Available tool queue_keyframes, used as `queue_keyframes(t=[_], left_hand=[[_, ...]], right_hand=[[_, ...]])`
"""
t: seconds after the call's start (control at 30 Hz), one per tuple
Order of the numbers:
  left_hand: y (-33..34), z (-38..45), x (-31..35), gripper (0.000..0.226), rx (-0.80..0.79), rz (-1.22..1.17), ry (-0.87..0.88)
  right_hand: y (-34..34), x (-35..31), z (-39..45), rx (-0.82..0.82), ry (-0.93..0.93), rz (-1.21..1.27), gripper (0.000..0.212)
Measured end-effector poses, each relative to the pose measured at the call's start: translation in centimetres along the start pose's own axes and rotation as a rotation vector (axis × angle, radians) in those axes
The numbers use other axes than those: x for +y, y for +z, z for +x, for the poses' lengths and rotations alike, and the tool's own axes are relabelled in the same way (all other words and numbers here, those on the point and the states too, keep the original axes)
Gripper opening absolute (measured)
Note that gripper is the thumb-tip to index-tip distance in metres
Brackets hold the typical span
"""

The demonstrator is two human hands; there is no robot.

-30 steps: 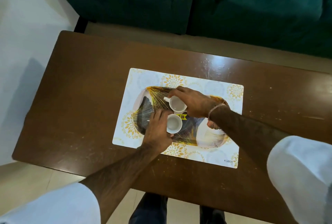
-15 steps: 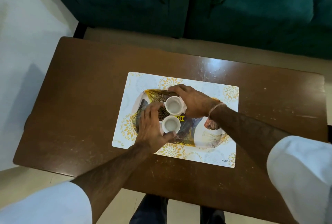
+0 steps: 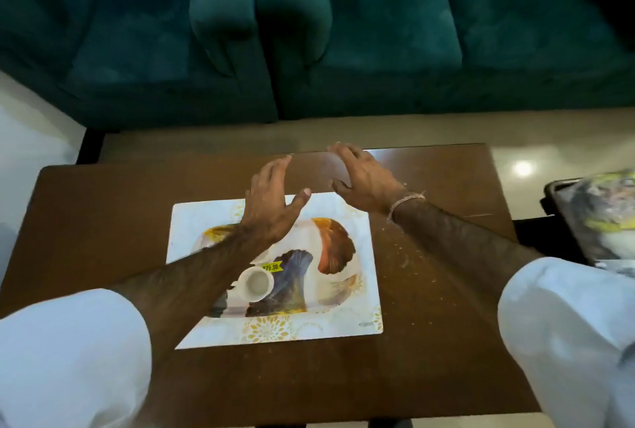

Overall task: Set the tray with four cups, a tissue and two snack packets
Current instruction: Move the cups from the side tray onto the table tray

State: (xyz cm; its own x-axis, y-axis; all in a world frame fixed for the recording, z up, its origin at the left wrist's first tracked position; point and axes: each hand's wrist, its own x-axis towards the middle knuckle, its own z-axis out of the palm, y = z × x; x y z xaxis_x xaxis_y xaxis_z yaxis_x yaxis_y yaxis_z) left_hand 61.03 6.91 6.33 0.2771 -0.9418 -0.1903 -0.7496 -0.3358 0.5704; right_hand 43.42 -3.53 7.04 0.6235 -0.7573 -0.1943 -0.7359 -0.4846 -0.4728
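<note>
Both hands have lifted off the cups they were setting down and now hang over the far part of the table [image 3: 103,208], beyond the tray [image 3: 340,256]. The left hand [image 3: 271,208] is spread flat with straight fingers and holds nothing. The right hand [image 3: 364,180] has loosely bent fingers over a pale blur; whether that is a thing it holds or glare on the table, I cannot tell. On the tray, which lies on a placemat [image 3: 374,290], one white cup [image 3: 256,283] stands at the near left; the left forearm covers the spot beside it, so a second cup there cannot be confirmed. No tissue and no snack packets show on the tray. A crumpled wrapper or bag [image 3: 604,221] lies on a dark stand at the far right, well apart. I judge the task early: at most two cups placed, the remaining cups, tissue and both packets left
</note>
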Motion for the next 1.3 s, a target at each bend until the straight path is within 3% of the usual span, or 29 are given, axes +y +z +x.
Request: queue_keyframes(t=[0.4, 0.77, 0.93, 1.3], left_hand=[[9.6, 4.5, 18.9, 0.068, -0.157, 0.016, 0.230], [25.1, 1.1, 33.8, 0.062, -0.407, -0.076, 0.250], [31.6, -1.1, 38.2, 0.057, -0.537, -0.057, 0.306], [41.3, -3.3, 43.0, 0.052, -0.562, 0.309, 0.564]], right_hand=[[-10.0, 16.7, -10.5, 0.214, 0.266, 0.039, 0.059], [-12.7, 32.0, -22.8, 0.270, 0.544, 0.087, 0.058], [-11.9, 38.3, -28.5, 0.232, 0.664, 0.084, 0.060], [-8.2, 46.2, -36.4, 0.137, 0.980, 0.064, 0.072]])
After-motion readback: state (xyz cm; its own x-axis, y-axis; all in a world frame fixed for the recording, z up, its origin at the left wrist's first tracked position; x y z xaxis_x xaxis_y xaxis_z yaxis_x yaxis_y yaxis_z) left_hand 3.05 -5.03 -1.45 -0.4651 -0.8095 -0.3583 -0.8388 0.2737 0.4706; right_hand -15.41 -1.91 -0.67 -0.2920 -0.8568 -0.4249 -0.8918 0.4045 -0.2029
